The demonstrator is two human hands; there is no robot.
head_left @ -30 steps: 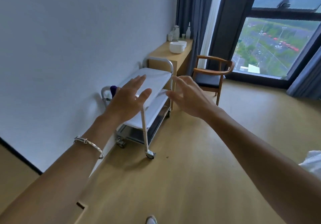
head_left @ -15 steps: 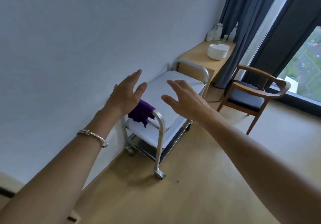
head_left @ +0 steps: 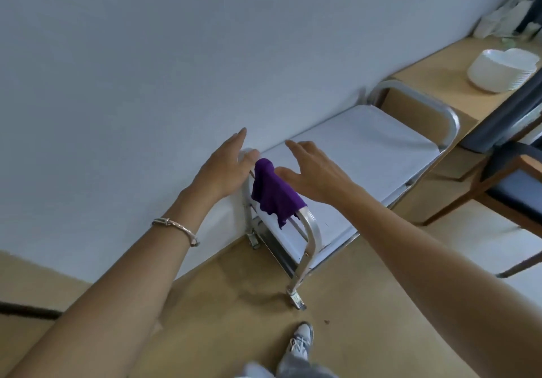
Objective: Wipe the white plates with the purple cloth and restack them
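Both your hands, left hand (head_left: 224, 169) and right hand (head_left: 315, 172), hover open and empty either side of the purple cloth (head_left: 274, 194) draped on the cart's handle (head_left: 309, 231); white plates (head_left: 503, 70) sit far right.

The cloth (head_left: 274, 194) is dyed a plain deep purple, with no pattern. The plates (head_left: 503, 70) are finished in plain white. The trolley (head_left: 311, 231) is framed in bright silver metal, and its shelves (head_left: 366, 155) are covered in unmarked white. The wall (head_left: 146, 55) is painted pale grey-white. The floor (head_left: 366, 304) is laid in tan. The desk (head_left: 440, 75) is finished in light wood. The chair (head_left: 519, 196) is framed in brown wood and seated in near-black. The bracelet (head_left: 176, 225) is banded in silver and rose-gold.
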